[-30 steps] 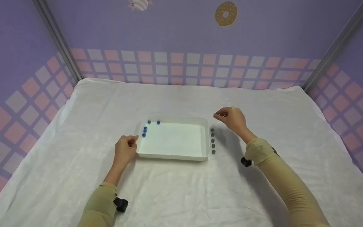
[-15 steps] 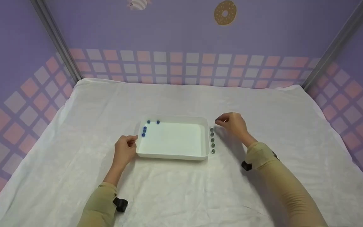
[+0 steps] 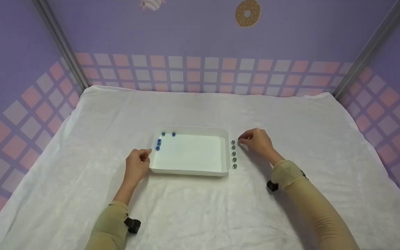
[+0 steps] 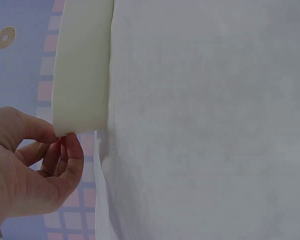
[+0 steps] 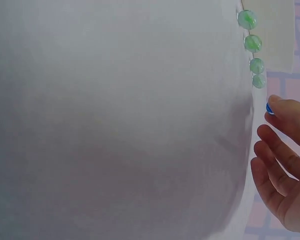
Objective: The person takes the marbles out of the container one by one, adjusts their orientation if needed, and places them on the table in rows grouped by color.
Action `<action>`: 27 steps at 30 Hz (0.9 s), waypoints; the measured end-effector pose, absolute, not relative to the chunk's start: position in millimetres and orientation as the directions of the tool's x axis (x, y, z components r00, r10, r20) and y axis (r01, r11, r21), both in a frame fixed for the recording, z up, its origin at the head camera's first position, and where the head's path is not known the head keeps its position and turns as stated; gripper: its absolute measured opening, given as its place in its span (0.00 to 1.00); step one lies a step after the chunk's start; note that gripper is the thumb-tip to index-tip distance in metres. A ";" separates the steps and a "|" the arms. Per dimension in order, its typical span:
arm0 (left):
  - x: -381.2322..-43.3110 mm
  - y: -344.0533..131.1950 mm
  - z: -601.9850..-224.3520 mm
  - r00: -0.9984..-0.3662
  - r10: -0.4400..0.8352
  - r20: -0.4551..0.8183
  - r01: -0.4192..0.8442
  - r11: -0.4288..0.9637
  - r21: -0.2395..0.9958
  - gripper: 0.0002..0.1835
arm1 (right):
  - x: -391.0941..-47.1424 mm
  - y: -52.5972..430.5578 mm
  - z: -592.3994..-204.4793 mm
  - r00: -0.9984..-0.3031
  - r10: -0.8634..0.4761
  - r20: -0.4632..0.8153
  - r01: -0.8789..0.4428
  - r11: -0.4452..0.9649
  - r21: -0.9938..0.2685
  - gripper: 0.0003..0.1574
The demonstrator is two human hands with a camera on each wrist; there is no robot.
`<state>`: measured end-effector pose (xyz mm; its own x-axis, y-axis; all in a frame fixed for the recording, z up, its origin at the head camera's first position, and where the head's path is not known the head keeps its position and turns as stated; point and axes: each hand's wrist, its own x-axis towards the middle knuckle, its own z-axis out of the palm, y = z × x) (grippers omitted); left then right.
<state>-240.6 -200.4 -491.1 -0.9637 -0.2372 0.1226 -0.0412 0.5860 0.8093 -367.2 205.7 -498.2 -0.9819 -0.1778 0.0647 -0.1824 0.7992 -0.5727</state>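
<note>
A white rectangular tray (image 3: 189,172) lies on the cloth, with several blue marbles (image 3: 157,148) along its left side and far left corner. My left hand (image 3: 137,163) holds the tray's left rim; thumb and bent fingers meet at the edge in the left wrist view. Outside the tray's right wall runs a row of several clear green marbles (image 3: 234,153). Just right of that row's far end is my right hand (image 3: 259,142). Between its thumb and index finger it pinches a blue marble (image 5: 269,108), mostly covered by the fingertips; the other fingers curve loosely.
A white wrinkled cloth (image 3: 193,215) covers the table. Purple walls with pink and white checks (image 3: 175,74) enclose the back and sides, joined by grey corner posts (image 3: 61,45).
My right hand has come down and nearer to me, beside the far end of the green row, still pinching the marble. The left hand stays on the tray.
</note>
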 end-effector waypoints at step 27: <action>-242.6 -201.3 -493.4 -0.962 -0.240 0.130 -0.037 0.588 0.808 0.19 | -362.6 207.2 -503.6 -0.975 -0.203 0.090 -0.219 0.805 -0.551 0.11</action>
<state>-242.6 -201.3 -493.4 -0.9621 -0.2396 0.1301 -0.0373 0.5884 0.8077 -362.6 207.2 -503.6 -0.9750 -0.2028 0.0905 -0.2186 0.8052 -0.5513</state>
